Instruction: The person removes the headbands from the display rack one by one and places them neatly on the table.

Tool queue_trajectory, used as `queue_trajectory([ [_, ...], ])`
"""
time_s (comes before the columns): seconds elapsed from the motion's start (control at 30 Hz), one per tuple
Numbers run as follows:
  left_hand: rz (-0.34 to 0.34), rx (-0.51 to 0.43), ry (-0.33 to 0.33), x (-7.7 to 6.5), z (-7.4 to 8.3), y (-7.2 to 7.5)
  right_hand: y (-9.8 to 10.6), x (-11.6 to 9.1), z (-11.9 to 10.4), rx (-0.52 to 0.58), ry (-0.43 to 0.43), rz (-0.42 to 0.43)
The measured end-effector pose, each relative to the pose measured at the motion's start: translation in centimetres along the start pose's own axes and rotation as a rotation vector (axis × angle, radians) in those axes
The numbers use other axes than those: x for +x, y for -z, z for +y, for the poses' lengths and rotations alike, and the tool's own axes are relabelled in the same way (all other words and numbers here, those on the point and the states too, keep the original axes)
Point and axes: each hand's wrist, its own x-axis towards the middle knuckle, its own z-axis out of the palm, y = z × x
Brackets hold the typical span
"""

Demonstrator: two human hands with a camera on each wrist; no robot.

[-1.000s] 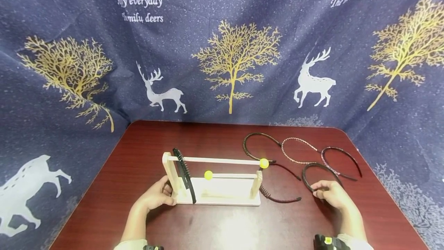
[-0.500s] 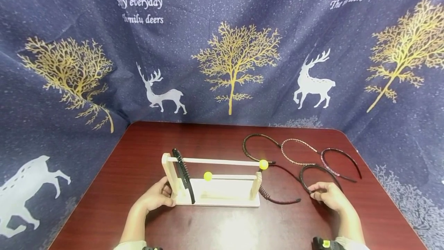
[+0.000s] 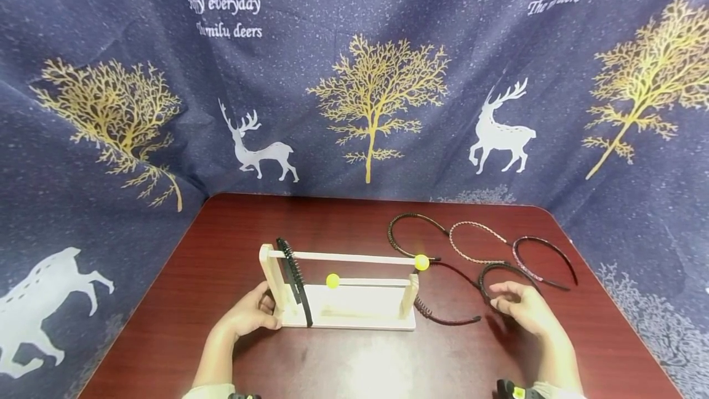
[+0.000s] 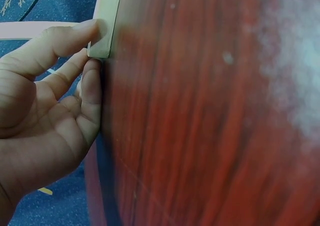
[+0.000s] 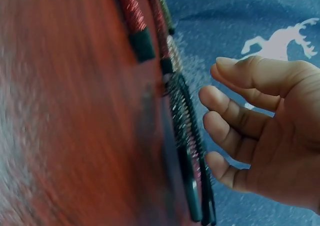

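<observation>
My left hand (image 3: 249, 313) holds the left end of a wooden two-bar rack (image 3: 362, 323). In the left wrist view, its thumb lies on the corner of the pale base (image 4: 103, 43), with fingers beside and below it. A black headband (image 3: 293, 273) hangs on the rack's upper bar near the left post. My right hand (image 3: 525, 308) hovers over another dark headband (image 3: 480, 279) lying on the table. Its fingers are loosely bent with nothing between them, and in the right wrist view they are apart from the dark beaded headband (image 5: 179, 116).
Several more headbands lie right of the rack: a dark coiled one (image 3: 391, 233), a light braided one (image 3: 451, 239), a pink-and-dark one (image 3: 559, 251) and a dark red one (image 3: 451, 321). Yellow balls (image 3: 421, 262) cap the bars. A patterned blue cloth (image 3: 332, 140) hangs behind the table.
My right hand has let go of the dark headband and lifted slightly off it; that headband has shifted a little left. The left hand and the rack stay put.
</observation>
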Motion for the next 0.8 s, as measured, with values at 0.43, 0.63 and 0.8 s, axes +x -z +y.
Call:
queue_trajectory([
  [0.43,-0.002,-0.011,-0.007,0.0,0.1,-0.1,-2.6,-1.6,-4.4,-0.002,0.187,0.081],
  [0.63,-0.003,-0.016,-0.008,0.0,0.2,0.0,-4.3,-2.4,-5.8,0.115,0.311,0.103],
  [0.8,0.003,-0.010,-0.006,-0.2,0.3,0.0,-5.5,-2.7,-6.6,0.197,0.429,0.106],
])
